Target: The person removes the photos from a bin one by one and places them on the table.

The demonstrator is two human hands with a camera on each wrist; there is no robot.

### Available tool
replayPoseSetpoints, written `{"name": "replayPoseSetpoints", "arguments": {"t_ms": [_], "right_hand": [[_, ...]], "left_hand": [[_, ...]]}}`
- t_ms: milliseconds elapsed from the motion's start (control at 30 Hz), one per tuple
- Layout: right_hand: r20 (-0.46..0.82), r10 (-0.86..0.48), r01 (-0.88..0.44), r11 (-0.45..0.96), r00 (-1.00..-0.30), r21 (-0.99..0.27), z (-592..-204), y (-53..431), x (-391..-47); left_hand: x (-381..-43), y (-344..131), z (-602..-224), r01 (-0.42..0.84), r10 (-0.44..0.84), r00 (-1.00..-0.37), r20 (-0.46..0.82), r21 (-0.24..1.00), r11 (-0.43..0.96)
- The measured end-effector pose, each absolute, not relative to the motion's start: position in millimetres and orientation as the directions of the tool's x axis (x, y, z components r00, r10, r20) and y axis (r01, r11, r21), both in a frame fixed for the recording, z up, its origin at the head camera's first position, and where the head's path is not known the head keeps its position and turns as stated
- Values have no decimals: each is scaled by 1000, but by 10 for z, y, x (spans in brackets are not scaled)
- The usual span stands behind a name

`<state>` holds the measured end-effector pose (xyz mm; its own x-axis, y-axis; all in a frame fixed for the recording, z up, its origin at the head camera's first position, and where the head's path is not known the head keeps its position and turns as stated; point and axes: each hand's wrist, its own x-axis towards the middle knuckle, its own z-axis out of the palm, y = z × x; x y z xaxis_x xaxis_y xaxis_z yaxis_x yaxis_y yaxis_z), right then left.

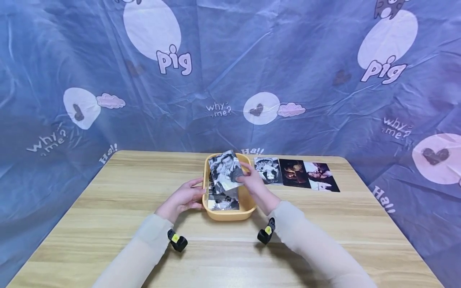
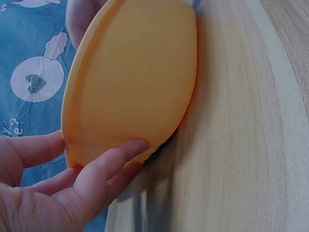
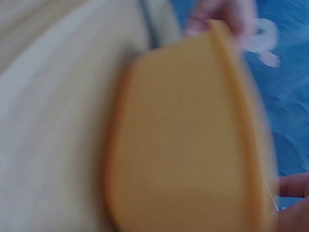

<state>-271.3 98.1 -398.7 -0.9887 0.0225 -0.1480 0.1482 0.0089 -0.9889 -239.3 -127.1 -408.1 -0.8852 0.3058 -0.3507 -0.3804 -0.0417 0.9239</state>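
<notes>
Black-and-white photo (image 1: pixel 224 170) over yellow basket (image 1: pixel 230 216).
Right hand (image 1: pixel 254 181) is pinching photo between thumb and fingers; left hand (image 1: pixel 185 196), fingers apart, is touching basket's outer wall.

Tray count, yellow plastic tray (image 1: pixel 230 216): one. Flat photo prints (image 1: pixel 295 173) right of tray: three. Held photo print (image 1: pixel 226 170) over tray: one. Inner photo prints (image 1: pixel 223 203) within tray: at least one, overlap hides the total. Hands at tray: two, left hand (image 1: pixel 185 196) and right hand (image 1: pixel 255 184).
</notes>
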Motion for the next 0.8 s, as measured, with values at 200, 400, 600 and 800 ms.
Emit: {"name": "replayPoseSetpoints", "arguments": {"t_ms": [200,400,600,800], "right_hand": [[-113,53,105,-128,-992,-986,-3767,1559,-2763],[-154,162,108,-260,-975,-960,-3747,2460,-2712],[-256,277,147,-362,-926,-921,-3960,3332,-2452],[-287,284,165,-386,-915,-908,-4182,4097,-2114]], "left_hand": [[-2399,-1267,-4090,-379,299,-888,-350,925,-41],[-2398,-1265,-4099,-379,293,-889,-351,924,-42],[-2399,-1249,-4090,-384,295,-886,-357,923,-37],[-2427,-1233,-4081,-380,309,-885,-349,924,-43]]}}
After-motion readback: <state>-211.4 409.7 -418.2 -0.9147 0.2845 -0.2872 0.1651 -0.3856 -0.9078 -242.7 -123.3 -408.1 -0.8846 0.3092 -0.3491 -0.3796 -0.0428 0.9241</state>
